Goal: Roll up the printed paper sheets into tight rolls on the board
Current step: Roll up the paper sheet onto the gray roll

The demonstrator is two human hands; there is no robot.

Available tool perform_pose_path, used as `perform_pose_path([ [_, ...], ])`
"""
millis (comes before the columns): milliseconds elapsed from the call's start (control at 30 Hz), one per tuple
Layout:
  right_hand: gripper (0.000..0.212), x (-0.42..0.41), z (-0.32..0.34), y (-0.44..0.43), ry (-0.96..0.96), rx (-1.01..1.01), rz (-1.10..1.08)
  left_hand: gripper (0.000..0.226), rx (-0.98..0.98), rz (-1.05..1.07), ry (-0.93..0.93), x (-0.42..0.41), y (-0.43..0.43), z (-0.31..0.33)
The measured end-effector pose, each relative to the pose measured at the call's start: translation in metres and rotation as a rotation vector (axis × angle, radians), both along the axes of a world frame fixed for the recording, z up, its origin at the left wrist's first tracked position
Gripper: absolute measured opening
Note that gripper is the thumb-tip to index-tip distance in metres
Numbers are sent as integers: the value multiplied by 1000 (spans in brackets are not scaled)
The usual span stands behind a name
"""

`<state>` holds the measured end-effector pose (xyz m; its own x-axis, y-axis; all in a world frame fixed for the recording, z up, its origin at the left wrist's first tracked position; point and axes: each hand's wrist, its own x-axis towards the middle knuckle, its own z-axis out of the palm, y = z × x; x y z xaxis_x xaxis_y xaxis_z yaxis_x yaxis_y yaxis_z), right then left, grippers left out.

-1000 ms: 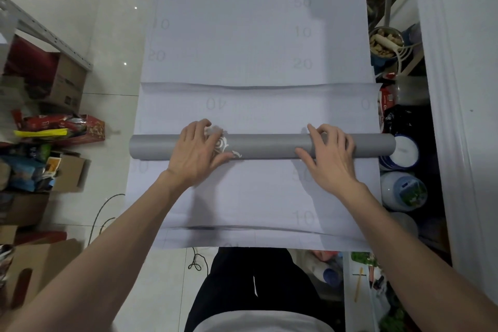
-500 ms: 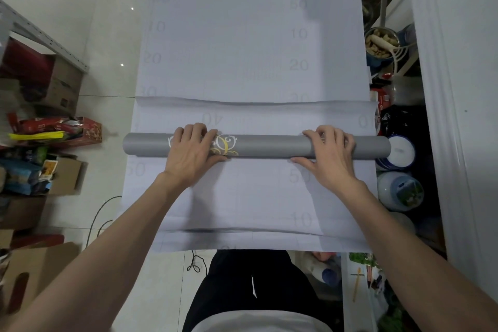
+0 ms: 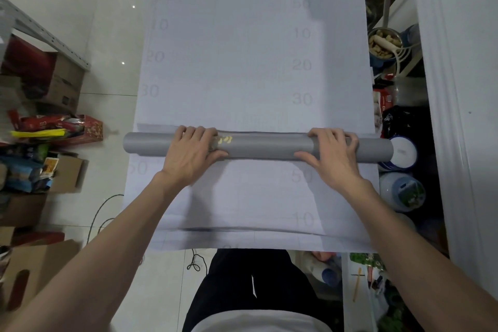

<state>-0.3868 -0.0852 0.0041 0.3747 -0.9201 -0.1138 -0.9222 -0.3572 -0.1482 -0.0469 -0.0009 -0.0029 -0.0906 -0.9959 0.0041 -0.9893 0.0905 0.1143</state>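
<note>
On the long white gridded board, both hands, left and right, clasp the grey rolled paper tube lying crosswise.

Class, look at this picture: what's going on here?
A person at a long numbered board is winding up a grey paper roll that lies across it. The left hand and right hand both grip the roll, fingers curled over the top and thumbs on the near side. Only a narrow strip of sheet shows beyond it.
</note>
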Motion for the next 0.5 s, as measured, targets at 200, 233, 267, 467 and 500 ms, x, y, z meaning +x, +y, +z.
perform_pose_path([
  [200, 80, -5, -6, -2, 71, 66, 93, 75, 141, -5, 51, -11, 6, -2],
  [233, 75, -5, -4, -5, 84, 61, 113, 79, 165, -18, 31, -11, 4, -1],
  [267, 68, -4, -1, -8, 95, 49, 124, 77, 171, -29, 4, -9, -1, -2],
  [467, 43, 19, 3, -28, 229, 15, 83, 46, 207, 33, -177, -13, -29, 5],
  [500, 41, 24, 5, -30, 261, 19, 64, 42, 197, 61, -187, -15, -33, 6],
])
